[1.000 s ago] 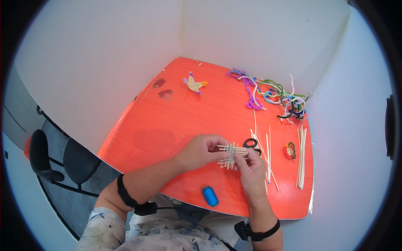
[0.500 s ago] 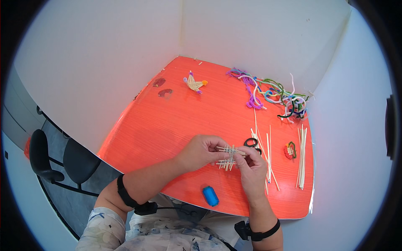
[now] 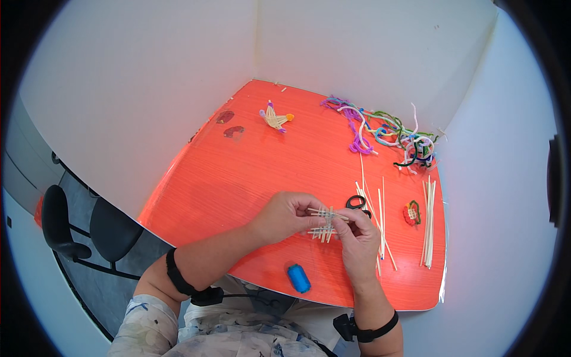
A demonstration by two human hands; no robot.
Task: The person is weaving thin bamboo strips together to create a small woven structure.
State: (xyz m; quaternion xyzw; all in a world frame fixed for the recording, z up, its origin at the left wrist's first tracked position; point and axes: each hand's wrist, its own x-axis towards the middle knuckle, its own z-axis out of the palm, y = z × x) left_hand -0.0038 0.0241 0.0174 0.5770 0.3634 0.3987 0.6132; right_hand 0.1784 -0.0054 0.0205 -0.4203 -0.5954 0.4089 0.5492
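Between my two hands is a small lattice of short pale wooden sticks (image 3: 326,234), crossed over one another and bound with greyish-blue thread. My left hand (image 3: 291,215) pinches its left side between thumb and fingers. On the other side, the thumb and fingers of my right hand (image 3: 357,237) close on its upper right edge. A spool of blue thread (image 3: 298,278) lies on the table nearer to me. Just beyond my right hand are black-handled scissors (image 3: 355,202), partly over loose sticks; their blades are hard to make out.
The red table (image 3: 220,178) holds a stick star (image 3: 275,118) at the far left and tangled coloured yarn (image 3: 410,140) at the far right. Long thin sticks (image 3: 429,226) and a red-and-green crocheted piece (image 3: 411,213) lie on the right. White walls (image 3: 369,47) stand behind; black chairs (image 3: 116,229) are at left.
The stick lattice has shifted and tilted very slightly between my fingers. Both hands keep their grip in almost the same place.
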